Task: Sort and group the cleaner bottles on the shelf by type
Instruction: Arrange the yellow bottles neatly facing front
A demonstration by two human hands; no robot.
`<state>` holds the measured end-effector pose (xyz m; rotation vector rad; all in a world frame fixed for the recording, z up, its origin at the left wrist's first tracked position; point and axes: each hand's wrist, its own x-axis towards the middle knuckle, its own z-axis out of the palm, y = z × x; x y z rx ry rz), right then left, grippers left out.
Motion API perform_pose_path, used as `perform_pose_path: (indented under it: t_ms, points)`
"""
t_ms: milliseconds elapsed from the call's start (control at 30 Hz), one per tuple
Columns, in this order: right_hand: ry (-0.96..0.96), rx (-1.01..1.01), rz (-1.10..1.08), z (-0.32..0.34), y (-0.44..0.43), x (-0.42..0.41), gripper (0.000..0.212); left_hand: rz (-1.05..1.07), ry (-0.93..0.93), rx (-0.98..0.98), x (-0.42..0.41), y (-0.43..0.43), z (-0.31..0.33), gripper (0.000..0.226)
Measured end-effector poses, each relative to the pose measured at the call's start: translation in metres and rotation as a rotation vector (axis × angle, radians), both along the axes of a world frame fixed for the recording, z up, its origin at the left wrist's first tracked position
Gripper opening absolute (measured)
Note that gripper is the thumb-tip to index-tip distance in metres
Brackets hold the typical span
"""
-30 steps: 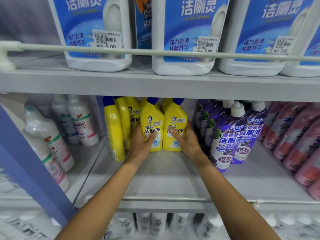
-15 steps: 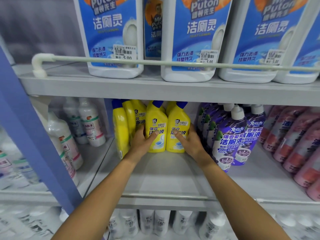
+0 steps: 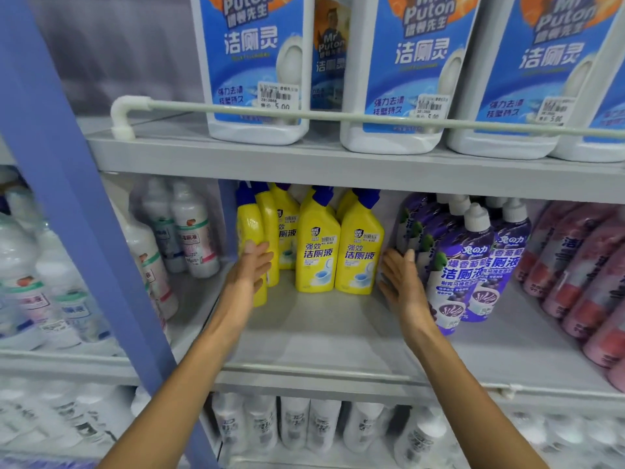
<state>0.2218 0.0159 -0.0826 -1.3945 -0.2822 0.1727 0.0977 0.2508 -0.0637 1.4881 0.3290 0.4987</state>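
A: What carries it all?

B: The middle shelf (image 3: 324, 330). The purple bottles (image 3: 466, 265) crowd toward its right end, the yellow bottles (image 3: 316, 248) stand near its back edge toward the left end, and its front edge is bare.

A: And the hands?

B: The left hand (image 3: 248, 275) is spread flat, holding nothing, its palm beside the leftmost yellow bottle (image 3: 248, 231), which faces edge-on. Whether it touches I cannot tell. The right hand (image 3: 400, 282) is likewise open and empty, in the gap between the two front yellow bottles and the purple row.

A: So how should the step go?

B: I'd judge it a squaring-up: press both flat palms inward together, low on the bodies so nothing tips. Turn the edge-on bottle label forward. Keep the right knuckles clear of the purple ones.
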Motion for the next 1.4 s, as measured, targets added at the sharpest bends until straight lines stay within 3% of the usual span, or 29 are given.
perform_pose_path:
  t_ms: [67, 133, 233, 300, 333, 433, 533, 633, 733, 833, 967, 1200, 1400]
  points:
    - [-0.012, 0.03, -0.002, 0.002, -0.002, -0.017, 0.072, 0.076, -0.059, -0.02, -0.022, 0.006, 0.0, 0.09]
    - [-0.034, 0.064, 0.028, 0.008, 0.004, -0.032, 0.083, 0.187, -0.12, -0.035, -0.034, 0.011, 0.0, 0.08]
    - [-0.083, 0.107, 0.119, 0.025, 0.034, -0.045, 0.081, 0.346, -0.149, -0.042, -0.033, 0.019, 0.007, 0.068]
    - [-0.123, 0.08, 0.172, 0.043, 0.063, -0.049, 0.085, 0.39, -0.13, -0.017, -0.026, 0.022, 0.015, 0.076]
    - [-0.124, 0.062, 0.193, 0.049, 0.081, -0.048, 0.074, 0.39, -0.128, 0.012, -0.021, 0.022, 0.021, 0.076]
    - [-0.192, -0.007, 0.208, 0.068, 0.13, -0.041, 0.035, 0.374, -0.098, 0.161, 0.001, 0.03, 0.036, 0.043]
    - [-0.309, -0.089, 0.128, 0.08, 0.173, -0.034, 0.024, 0.314, -0.07, 0.354, 0.023, 0.039, 0.032, 0.055]
    - [-0.446, -0.199, -0.048, 0.077, 0.211, -0.021, 0.062, 0.241, -0.025, 0.388, 0.033, 0.047, 0.011, 0.067]
    - [-0.415, -0.251, -0.139, 0.065, 0.228, -0.004, 0.074, 0.21, -0.011, 0.342, 0.043, 0.056, -0.01, 0.082]
    - [-0.337, -0.219, -0.151, 0.061, 0.232, 0.002, 0.068, 0.272, -0.013, 0.307, 0.038, 0.054, -0.006, 0.088]
    - [-0.298, -0.281, -0.159, 0.056, 0.233, 0.005, 0.036, 0.372, -0.07, 0.325, 0.026, 0.051, -0.004, 0.079]
    - [-0.48, -0.398, -0.188, 0.041, 0.228, -0.002, 0.046, 0.566, 0.002, 0.475, 0.001, 0.04, -0.002, 0.064]
    - [-0.757, -0.477, -0.239, 0.03, 0.199, -0.018, 0.043, 0.625, 0.051, 0.458, -0.006, 0.048, 0.002, 0.077]
